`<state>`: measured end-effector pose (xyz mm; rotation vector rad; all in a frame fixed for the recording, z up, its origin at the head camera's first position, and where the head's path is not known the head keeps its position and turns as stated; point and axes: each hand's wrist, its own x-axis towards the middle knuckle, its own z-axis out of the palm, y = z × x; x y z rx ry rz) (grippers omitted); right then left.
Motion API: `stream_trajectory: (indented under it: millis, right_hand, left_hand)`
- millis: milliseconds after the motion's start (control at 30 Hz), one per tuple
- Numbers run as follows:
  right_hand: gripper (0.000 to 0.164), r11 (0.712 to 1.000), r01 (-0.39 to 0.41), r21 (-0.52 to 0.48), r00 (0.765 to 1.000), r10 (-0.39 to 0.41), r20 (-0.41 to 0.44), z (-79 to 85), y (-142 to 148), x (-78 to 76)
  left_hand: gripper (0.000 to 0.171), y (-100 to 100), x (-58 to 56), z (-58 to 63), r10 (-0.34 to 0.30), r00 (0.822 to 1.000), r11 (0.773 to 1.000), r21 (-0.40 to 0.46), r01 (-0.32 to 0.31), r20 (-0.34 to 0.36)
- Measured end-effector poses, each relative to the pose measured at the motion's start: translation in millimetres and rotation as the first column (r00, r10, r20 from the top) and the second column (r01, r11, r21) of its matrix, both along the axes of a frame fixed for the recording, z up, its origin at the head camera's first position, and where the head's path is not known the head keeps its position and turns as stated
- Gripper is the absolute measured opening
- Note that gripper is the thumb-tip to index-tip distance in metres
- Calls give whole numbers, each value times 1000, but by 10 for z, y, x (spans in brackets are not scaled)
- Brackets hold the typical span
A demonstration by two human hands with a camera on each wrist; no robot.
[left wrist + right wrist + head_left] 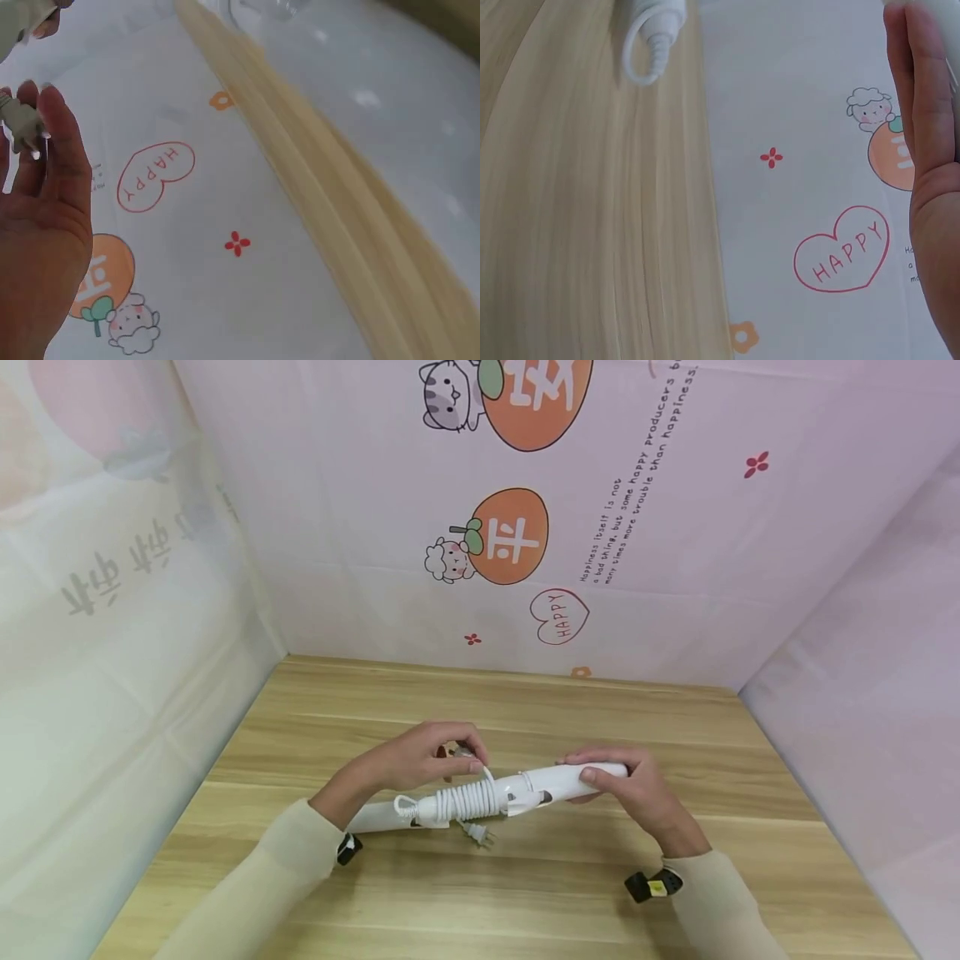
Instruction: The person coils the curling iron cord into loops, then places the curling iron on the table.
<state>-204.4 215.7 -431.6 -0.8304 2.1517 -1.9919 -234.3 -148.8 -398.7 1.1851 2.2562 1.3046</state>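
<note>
A long white rod-shaped appliance [566, 782], which looks like a hair iron, is held level above the wooden table. White cord [468, 800] winds in several turns round its middle, and a two-pin plug [477, 834] hangs below the turns. My left hand [420, 760] pinches the cord just above the coil. Its palm and fingers show beside the plug [24, 124] in the left wrist view. At the right end, my right hand [626, 785] grips the body, thumb on the near side. The cord end of the appliance [656, 26] shows a small loop in the right wrist view.
The wooden table [525, 893] is enclosed by a printed cloth at the back [375, 568] and pale cloth sides. A white tubular part [375, 817] reaches out under my left wrist. Behind the left fingers sits a small dark reddish thing [441, 752], unclear in kind.
</note>
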Motion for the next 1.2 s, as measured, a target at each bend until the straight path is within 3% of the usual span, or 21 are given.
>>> stream_trajectory:
  millis: [200,300,400,567,667,733,833,933,1133,1200]
  right_hand:
    - [30,998,-18,-65,1000,20,19,24,-28,3]
    - [30,995,-20,-100,999,24,34,33,-46,6]
    - [28,993,13,-115,997,-4,77,46,-73,12]
    - [26,986,84,-146,986,-61,154,63,-128,16]
    - [26,978,117,-170,979,-85,185,54,-154,5]
    - [26,972,137,-189,974,-98,202,42,-166,0]
    - [26,963,159,-217,969,-109,224,24,-183,2]
    - [26,952,179,-247,963,-119,240,13,-209,10]
    - [23,934,249,-255,946,-178,272,-7,-274,9]
    - [22,936,259,-239,942,-190,277,-24,-292,-7]
  left_hand:
    - [11,5,4,-115,70,997,992,100,-71,13]
    - [15,3,22,-162,106,987,982,140,-122,117]
    - [21,5,27,-233,100,970,963,223,-151,224]
    - [33,21,9,-378,56,983,924,365,-117,174]
    - [33,33,30,-433,112,983,920,360,-157,144]
    - [30,49,61,-444,167,969,919,329,-220,180]
    - [24,88,119,-439,249,928,910,260,-321,277]
    - [26,133,158,-434,261,893,899,243,-363,366]
    - [34,181,178,-421,225,886,875,316,-367,406]
    - [32,186,175,-423,245,870,855,328,-402,427]
